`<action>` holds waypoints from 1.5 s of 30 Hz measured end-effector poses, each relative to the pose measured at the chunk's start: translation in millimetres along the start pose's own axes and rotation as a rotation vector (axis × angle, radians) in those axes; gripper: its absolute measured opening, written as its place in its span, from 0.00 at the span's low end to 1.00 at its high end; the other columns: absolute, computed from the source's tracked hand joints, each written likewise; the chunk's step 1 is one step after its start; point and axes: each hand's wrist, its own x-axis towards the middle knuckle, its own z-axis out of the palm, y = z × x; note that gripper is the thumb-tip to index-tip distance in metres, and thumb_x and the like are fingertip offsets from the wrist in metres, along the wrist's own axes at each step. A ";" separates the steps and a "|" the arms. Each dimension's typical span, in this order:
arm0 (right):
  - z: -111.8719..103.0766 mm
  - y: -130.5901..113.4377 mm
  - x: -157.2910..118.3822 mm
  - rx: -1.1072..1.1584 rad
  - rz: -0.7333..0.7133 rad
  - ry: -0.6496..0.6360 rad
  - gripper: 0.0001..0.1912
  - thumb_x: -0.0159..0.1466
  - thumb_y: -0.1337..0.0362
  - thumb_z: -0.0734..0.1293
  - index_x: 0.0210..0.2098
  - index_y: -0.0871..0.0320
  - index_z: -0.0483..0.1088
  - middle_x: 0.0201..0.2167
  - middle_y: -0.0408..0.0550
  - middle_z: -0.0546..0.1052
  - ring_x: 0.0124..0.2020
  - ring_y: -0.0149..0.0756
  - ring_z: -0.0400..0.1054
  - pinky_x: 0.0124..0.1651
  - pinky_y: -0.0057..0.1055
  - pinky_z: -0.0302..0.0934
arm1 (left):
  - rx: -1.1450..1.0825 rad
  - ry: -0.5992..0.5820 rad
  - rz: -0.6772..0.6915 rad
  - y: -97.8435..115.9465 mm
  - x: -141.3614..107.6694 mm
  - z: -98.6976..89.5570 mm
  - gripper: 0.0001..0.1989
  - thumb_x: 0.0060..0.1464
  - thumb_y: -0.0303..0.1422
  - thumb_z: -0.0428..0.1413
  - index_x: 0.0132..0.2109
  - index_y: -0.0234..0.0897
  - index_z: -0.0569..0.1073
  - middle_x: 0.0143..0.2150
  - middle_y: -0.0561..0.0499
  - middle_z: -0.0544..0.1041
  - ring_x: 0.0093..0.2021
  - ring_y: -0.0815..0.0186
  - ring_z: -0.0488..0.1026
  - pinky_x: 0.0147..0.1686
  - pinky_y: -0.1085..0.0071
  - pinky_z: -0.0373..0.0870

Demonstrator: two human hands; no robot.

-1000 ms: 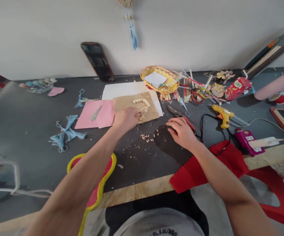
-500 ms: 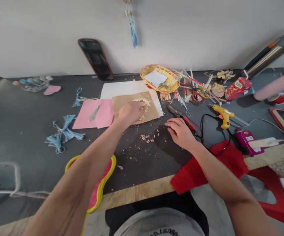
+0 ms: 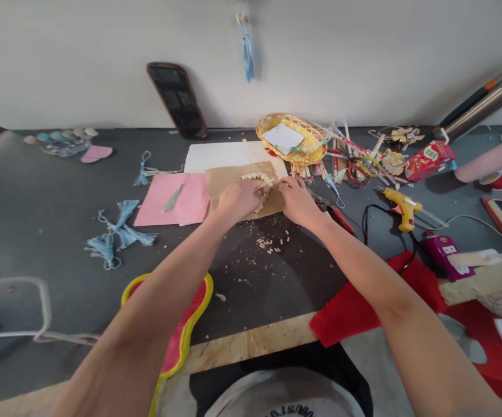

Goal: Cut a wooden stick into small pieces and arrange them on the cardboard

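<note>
A ring of small pale wooden pieces [image 3: 257,176] lies on a sheet of brown paper [image 3: 220,176]. My left hand [image 3: 240,200] is closed over the ring's left side, hiding part of it. Near those fingertips a thin pale strip shows inside the ring. At the right edge of the brown paper, my right hand [image 3: 299,201] has its thumb and fingers pinched together beside the ring. Whatever is between them is too small to tell. Short cut wooden bits [image 3: 269,243] lie scattered on the dark table just below the paper.
Cutting pliers [image 3: 338,217] lie under my right forearm. A yellow glue gun [image 3: 402,208] and purple power adapter [image 3: 444,255] stand at right. Behind the paper is a wicker basket [image 3: 316,152]. Pink paper [image 3: 155,202] and blue tassels [image 3: 123,229] lie left; a phone [image 3: 179,101] leans on the wall.
My right hand has moved up and left, from beside the pliers to the paper's edge near the ring. My left hand stays at the ring. The view has shifted slightly.
</note>
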 end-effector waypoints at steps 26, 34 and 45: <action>-2.2 -3.4 -6.3 -0.008 -0.050 0.020 0.22 0.55 0.79 0.59 0.48 0.62 0.71 0.55 0.60 0.67 0.55 0.54 0.58 0.52 0.49 0.62 | 0.020 -0.031 0.023 -0.4 4.8 1.3 0.15 0.57 0.31 0.45 0.40 0.41 0.78 0.42 0.45 0.81 0.43 0.57 0.75 0.38 0.66 0.68; -2.8 -5.2 -6.7 -0.018 -0.034 -0.004 0.22 0.56 0.79 0.59 0.49 0.64 0.70 0.56 0.62 0.66 0.55 0.55 0.57 0.52 0.49 0.61 | 0.001 -0.040 0.004 3.7 4.1 -0.6 0.16 0.57 0.30 0.45 0.41 0.39 0.78 0.43 0.43 0.80 0.43 0.54 0.75 0.37 0.65 0.68; -12.1 -8.7 -18.7 -0.009 -0.096 -0.011 0.23 0.57 0.80 0.57 0.46 0.61 0.74 0.48 0.58 0.72 0.51 0.50 0.59 0.53 0.46 0.59 | -0.003 0.007 0.009 -18.8 -15.0 -6.5 0.10 0.56 0.38 0.51 0.36 0.41 0.75 0.39 0.46 0.80 0.39 0.57 0.74 0.32 0.68 0.65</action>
